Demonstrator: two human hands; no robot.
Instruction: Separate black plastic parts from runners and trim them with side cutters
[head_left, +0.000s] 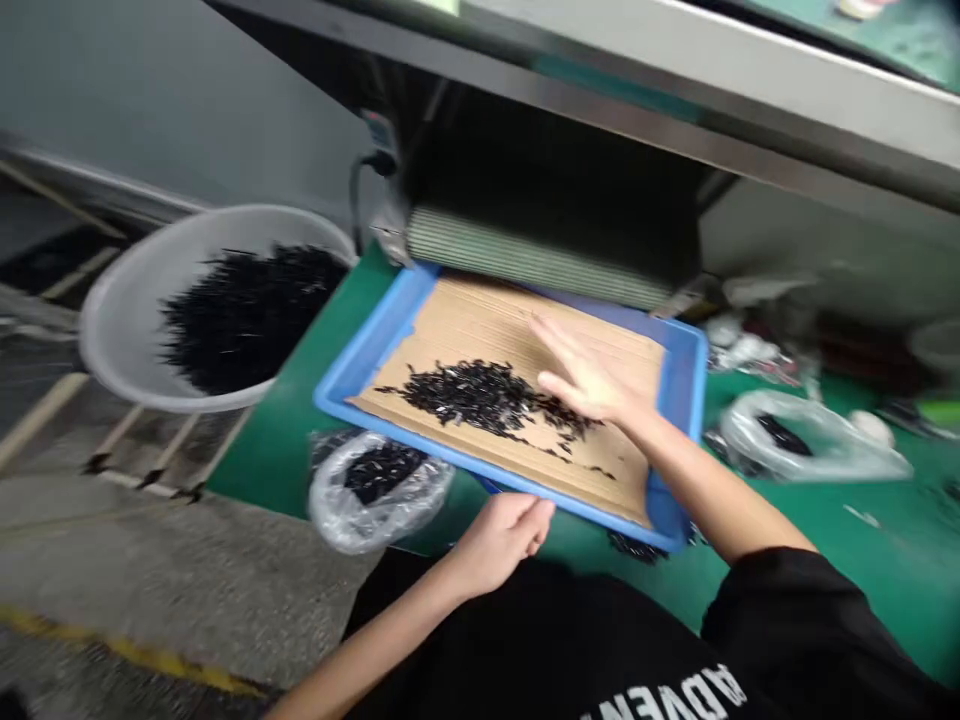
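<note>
A blue tray [487,468] lined with brown cardboard [480,310] lies before me on the green table. Small black strip-like pieces [480,395] are heaped on the cardboard, with a thinner trail towards the right. My right hand [581,378] is over the right end of that heap, fingers spread and holding nothing. At the tray's near rim, my left hand [502,540] is closed with its curled fingers against the edge. Part of its grip is hidden from view.
Left of the green table [289,440] stands a large white basin [135,300] of black pieces. Clear plastic bags [375,520] with black pieces lie at the near left and right. Behind the tray is a ribbed conveyor belt [525,255], under a metal-edged shelf [600,100].
</note>
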